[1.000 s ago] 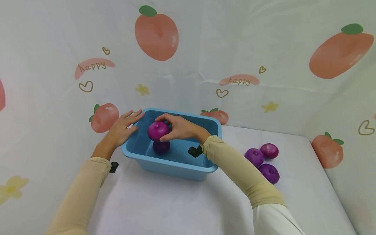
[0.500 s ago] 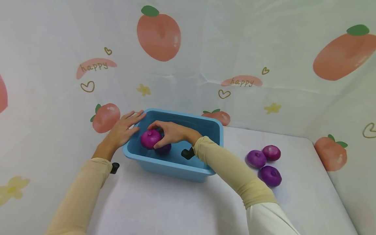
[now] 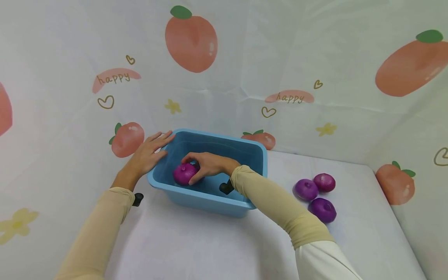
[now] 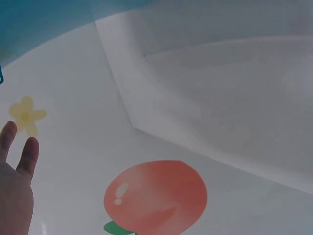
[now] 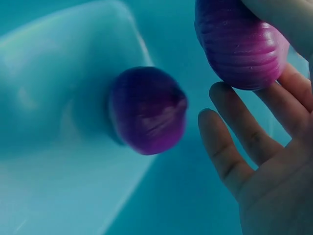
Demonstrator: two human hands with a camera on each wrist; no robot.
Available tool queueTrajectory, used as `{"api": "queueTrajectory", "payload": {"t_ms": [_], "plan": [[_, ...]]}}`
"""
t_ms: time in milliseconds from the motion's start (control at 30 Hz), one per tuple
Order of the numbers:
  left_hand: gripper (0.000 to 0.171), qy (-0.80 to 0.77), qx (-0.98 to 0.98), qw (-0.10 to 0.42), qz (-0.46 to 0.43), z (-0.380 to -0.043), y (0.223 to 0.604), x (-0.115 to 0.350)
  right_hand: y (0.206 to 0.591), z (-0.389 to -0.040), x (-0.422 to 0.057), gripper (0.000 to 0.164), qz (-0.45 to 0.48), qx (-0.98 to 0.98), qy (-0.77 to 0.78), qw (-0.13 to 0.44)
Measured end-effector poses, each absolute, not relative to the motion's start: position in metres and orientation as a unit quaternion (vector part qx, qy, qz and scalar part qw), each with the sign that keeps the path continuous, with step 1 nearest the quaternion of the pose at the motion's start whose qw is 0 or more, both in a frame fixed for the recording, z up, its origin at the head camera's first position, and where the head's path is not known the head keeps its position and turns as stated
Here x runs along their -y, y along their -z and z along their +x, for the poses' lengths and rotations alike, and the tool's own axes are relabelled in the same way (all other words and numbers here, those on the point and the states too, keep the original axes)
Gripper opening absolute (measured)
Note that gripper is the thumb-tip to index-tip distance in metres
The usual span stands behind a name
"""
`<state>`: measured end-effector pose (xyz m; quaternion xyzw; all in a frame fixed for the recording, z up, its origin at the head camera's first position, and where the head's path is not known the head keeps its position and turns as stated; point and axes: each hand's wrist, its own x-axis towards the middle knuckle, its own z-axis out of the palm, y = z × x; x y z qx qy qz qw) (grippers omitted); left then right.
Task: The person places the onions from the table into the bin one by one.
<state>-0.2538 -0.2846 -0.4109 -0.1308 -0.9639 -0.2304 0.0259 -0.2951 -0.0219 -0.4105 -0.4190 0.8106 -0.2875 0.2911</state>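
Observation:
Inside the light-blue plastic bin [image 3: 210, 212], my right hand [image 3: 211, 164] grips a red onion [image 3: 182, 175] low near the bin's left end. In the right wrist view the thumb and fingers hold this onion [image 5: 239, 49], with two fingers free of it. A second red onion [image 5: 146, 110] lies on the bin's floor beside it; the head view hides it almost wholly. My left hand [image 3: 145, 155] rests with spread fingers on the bin's left rim. At the edge of the left wrist view, part of that hand [image 4: 17, 196] shows with straight fingers.
On the white table [image 3: 196, 249], to the right of the bin, sit three more onions: one in front [image 3: 322, 210], one at the left [image 3: 306, 189] and one behind [image 3: 324, 182]. A white cloth printed with fruit [image 3: 224, 77] hangs behind the bin.
My right hand has lowered the onion deeper into the bin, first moving it left and then slightly back right. The left hand stays on the rim. The head view has shifted slightly.

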Motion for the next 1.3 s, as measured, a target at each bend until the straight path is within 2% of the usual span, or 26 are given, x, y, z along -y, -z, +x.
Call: {"api": "queueTrajectory", "payload": {"t_ms": [767,1033,1300], "plan": [[0.058,0.233,0.963,0.028,-0.134,-0.255,0.411,0.285,0.425,-0.290,0.025,0.072,-0.429,-0.805,0.261,0.315],[0.057,0.229,0.963,0.036,-0.138,-0.255,0.412,0.285,0.424,-0.289,0.024,0.083,-0.435,-0.798,0.259,0.328],[0.057,0.226,0.964,0.039,-0.135,-0.253,0.412,0.283,0.424,-0.290,0.024,0.086,-0.427,-0.798,0.257,0.339]]}}
